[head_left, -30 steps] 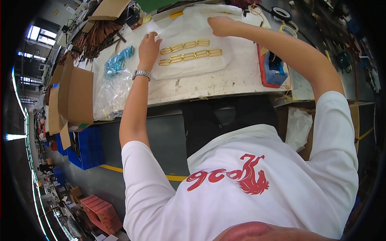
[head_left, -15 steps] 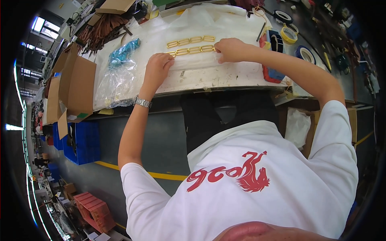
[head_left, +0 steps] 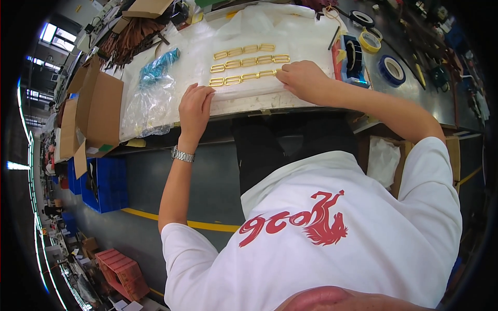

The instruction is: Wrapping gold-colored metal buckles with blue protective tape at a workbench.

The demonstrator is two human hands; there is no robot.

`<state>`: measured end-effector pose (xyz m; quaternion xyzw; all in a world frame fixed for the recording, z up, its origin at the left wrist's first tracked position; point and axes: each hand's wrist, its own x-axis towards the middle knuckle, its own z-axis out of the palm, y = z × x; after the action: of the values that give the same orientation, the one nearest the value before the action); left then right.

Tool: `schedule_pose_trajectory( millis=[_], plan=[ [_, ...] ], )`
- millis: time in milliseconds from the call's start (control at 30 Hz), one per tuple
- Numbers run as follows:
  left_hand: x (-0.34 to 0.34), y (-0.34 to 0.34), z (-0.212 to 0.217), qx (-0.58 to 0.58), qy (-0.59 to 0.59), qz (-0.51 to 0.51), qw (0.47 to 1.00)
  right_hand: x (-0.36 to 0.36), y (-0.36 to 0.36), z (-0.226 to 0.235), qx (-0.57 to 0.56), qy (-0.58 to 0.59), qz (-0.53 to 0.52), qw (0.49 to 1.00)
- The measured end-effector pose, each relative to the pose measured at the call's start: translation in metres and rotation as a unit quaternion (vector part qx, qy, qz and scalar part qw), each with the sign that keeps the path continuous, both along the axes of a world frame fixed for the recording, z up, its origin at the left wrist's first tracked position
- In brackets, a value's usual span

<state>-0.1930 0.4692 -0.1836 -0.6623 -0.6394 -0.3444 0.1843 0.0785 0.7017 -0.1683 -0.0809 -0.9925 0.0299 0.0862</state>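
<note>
Gold metal slide buckles (head_left: 233, 64) lie in three rows across a thin white packing sheet (head_left: 249, 91) on the table. The near part of the sheet forms a loose fold or roll along the table's front edge. My left hand (head_left: 195, 110) is closed at the left end of this fold, its fingertips pinching the sheet. At the other end my right hand (head_left: 310, 83) is closed too, thumb and fingers on the sheet beside the last buckle of the nearest row. That buckle is partly covered by the right fingers.
A teal bundle in clear plastic (head_left: 158, 67) lies left of the sheet, beside an open cardboard box (head_left: 106, 111). To the right stand a tape dispenser (head_left: 354, 59) and several tape rolls (head_left: 391, 70). Brown strips (head_left: 129, 41) are piled at the back left.
Both hands have drawn toward me with the sheet's fold. A third row of buckles now shows in front of the two seen before.
</note>
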Motion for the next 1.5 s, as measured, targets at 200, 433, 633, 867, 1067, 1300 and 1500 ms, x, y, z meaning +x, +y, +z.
schedule_pose_trajectory(
  millis=[200,433,633,867,1067,1300,1500],
  plan=[
    [0.018,-0.025,-0.006,-0.005,0.01,-0.008,1.0,0.025,-0.017,-0.015,0.025,0.117,0.104,0.987],
    [0.035,-0.057,-0.011,0.002,0.016,0.009,1.0,0.041,-0.04,-0.014,-0.043,0.037,0.112,0.992],
    [0.04,-0.081,-0.026,-0.035,0.008,0.019,0.999,0.05,-0.057,-0.014,-0.132,-0.015,0.139,0.981],
    [0.059,-0.053,0.005,-0.05,-0.062,0.015,0.997,0.025,-0.055,-0.002,-0.049,0.263,0.043,0.963],
    [0.021,0.016,-0.015,-0.014,0.055,0.119,0.991,-0.005,-0.026,-0.046,-0.036,0.142,-0.113,0.983],
    [0.034,-0.001,-0.014,-0.03,0.019,0.074,0.997,0.009,-0.031,-0.042,-0.065,0.235,-0.044,0.969],
    [0.058,-0.054,-0.029,-0.024,0.036,0.055,0.998,0.042,-0.055,-0.055,-0.047,0.194,0.051,0.978]
  ],
)
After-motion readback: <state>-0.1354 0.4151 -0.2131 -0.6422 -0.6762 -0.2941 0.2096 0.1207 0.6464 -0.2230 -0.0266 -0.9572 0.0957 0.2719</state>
